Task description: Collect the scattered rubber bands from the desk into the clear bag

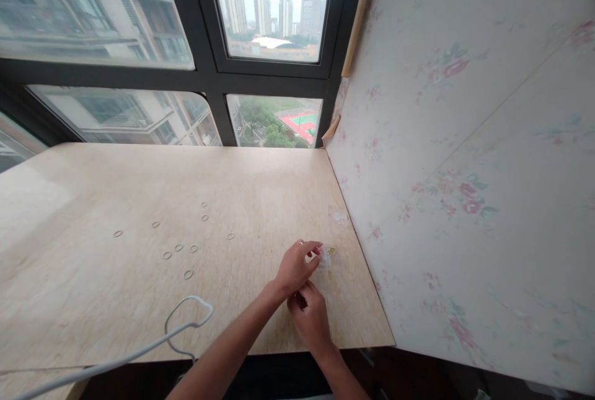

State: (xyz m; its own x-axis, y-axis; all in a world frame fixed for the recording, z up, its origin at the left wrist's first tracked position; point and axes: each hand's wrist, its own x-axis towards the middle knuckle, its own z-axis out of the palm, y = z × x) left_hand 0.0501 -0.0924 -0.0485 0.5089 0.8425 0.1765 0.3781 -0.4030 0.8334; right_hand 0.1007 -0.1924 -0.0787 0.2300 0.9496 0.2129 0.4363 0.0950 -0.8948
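Near edge of the tabletop (260, 195) running beneath both forearms; right edge tight against the floral wall (446, 201), so narrow room on that side. Wider stretch leftward and back to the window (269, 80), scattered at left with nine thin rings (188, 275). Over the near edge at left, a white cable (158, 340) looped onto the surface, between rings and left forearm. Left hand (297, 265) above the right hand (310, 316), fingers at the clear plastic (324, 261) near the wall; cannot tell whether clamped on it. Beside those fingertips, a gold ring (331, 251). Right fingers curled below the left wrist, grip hidden, cannot tell.
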